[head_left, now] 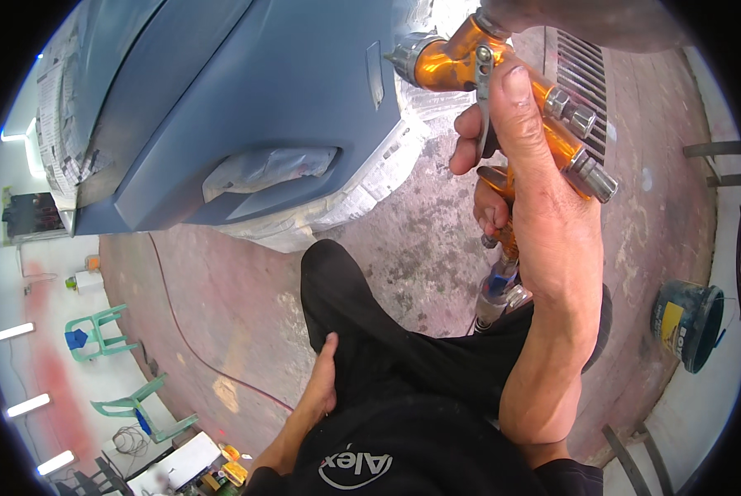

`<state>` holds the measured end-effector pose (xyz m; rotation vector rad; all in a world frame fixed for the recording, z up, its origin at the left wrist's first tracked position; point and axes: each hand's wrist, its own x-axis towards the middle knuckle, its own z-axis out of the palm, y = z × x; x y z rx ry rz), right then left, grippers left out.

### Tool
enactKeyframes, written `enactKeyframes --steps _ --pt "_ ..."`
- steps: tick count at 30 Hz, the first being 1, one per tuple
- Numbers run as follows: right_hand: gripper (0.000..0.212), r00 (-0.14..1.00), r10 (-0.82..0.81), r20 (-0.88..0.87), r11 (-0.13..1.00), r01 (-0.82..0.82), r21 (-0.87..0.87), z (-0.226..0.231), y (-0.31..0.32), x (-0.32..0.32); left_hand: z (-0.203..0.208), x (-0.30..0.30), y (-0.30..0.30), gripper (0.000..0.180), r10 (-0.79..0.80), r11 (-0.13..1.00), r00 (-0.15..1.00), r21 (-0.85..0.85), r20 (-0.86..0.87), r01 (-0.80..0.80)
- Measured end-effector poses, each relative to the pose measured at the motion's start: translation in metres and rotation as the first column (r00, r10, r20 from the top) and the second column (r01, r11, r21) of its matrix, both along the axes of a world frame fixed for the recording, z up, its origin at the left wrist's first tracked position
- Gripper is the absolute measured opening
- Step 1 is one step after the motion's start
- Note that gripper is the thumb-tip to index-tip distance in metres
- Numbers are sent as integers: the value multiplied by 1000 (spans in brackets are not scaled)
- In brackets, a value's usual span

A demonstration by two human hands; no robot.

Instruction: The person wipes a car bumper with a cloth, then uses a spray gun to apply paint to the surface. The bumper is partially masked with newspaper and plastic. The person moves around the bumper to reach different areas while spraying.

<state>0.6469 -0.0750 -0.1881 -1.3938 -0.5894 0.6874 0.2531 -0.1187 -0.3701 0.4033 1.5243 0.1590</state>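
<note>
My right hand (pixel 540 157) grips an orange spray gun (pixel 445 64) by its handle, with fingers wrapped round it at the metal trigger (pixel 483 91). The gun's silver nozzle points left at a matte blue-grey car bumper (pixel 255 91), close to a small rectangular outline in its surface. A dark rounded cup, partly cut off by the upper edge, sits over the gun. Below the handle hang an air fitting and regulator (pixel 494 289). My left hand (pixel 325 376) rests against my black-trousered thigh; its fingers are mostly hidden. Plastic covers the bumper's lamp recess (pixel 267 172).
White masking sheet (pixel 379 169) edges the bumper. A thin hose (pixel 172 306) crosses the stained floor. Green plastic chairs (pixel 102 333) and a cluttered table (pixel 180 463) stand at left. A dark bucket (pixel 689 322) is at right, below a floor grate (pixel 581 91).
</note>
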Motion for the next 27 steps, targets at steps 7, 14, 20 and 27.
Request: enactKeyframes --steps 7,14,20,27 --pt "57 999 -49 -1 999 49 -23 -1 -5 -2 61 126 130 90 -47 -597 98 107 -994 795" --pt "64 991 -126 -40 991 124 -39 7 -15 -26 60 205 261 102 420 -742 93 -283 -903 608" --pt "65 968 -246 -45 968 244 -56 16 -15 -28 36 204 276 101 649 -520 -267 -671 -712 528" --pt "66 976 -218 14 976 218 -20 20 -22 -31 -12 186 260 98 573 -650 -302 -647 -762 399"
